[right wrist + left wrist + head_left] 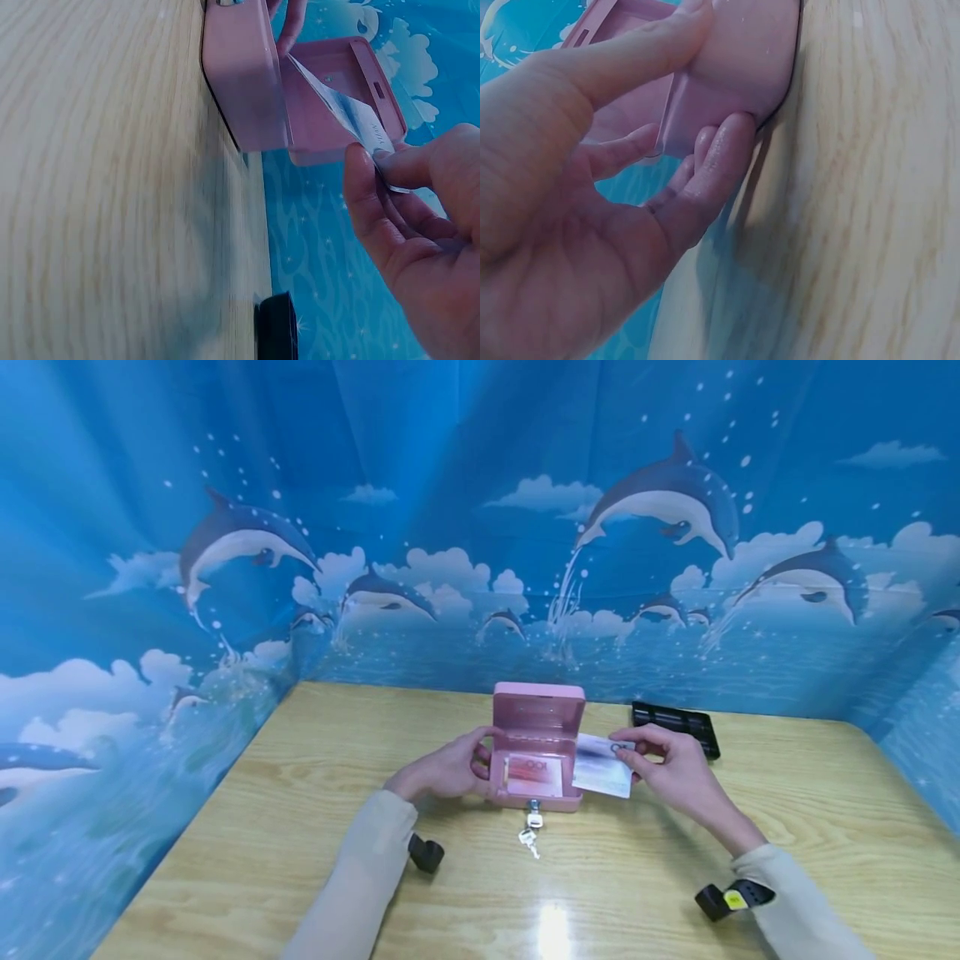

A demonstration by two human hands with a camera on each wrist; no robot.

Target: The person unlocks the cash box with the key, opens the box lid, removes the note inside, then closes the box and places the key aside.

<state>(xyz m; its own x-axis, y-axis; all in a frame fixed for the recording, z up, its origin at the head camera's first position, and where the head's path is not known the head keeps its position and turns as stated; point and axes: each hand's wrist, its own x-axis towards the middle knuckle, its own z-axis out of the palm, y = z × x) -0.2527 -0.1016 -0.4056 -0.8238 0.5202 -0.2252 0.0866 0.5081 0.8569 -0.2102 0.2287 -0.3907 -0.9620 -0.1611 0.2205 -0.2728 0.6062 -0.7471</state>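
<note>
A small pink cash box [555,806] stands on the table with its lid [538,714] raised. Inside lies a reddish banknote [534,777]. My left hand [450,767] holds the box by its left side; in the left wrist view the thumb lies along the rim and bent fingers touch the side wall. With thumb and fingers, my right hand [675,772] pinches a pale bluish banknote [602,768] at its right end. The note slants beside the box's right wall, its far end over the opening in the right wrist view. From the front lock hang keys [528,838] on a ring.
Behind my right hand lies a black, wallet-like item [701,735], near the back edge of the wooden table [300,827]. A blue curtain [450,460] printed with dolphins hangs behind the table and along its sides. Each wrist wears a black camera.
</note>
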